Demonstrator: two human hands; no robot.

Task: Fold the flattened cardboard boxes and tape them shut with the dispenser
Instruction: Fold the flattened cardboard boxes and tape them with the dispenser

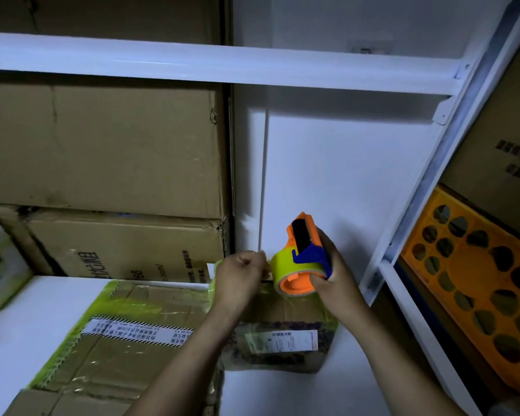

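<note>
At 7 o'clock a cardboard box (117, 340) edged with yellow tape lies on the white tabletop (42, 310), with a smaller labelled box (282, 349) just beside it at 5 o'clock. Above the smaller box, the left hand (240, 277) has its fingers curled together, pinching the tape at the roll, while the right hand (333, 274) grips the orange-and-blue dispenser (300, 259). Farther off, stacked cartons (102, 151) fill 10 o'clock and an orange crate (478, 280) sits at 3 o'clock.

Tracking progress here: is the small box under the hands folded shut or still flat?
Folded shut: the small box shows a closed top and a front face, with greenish tape already on its edges.
</note>
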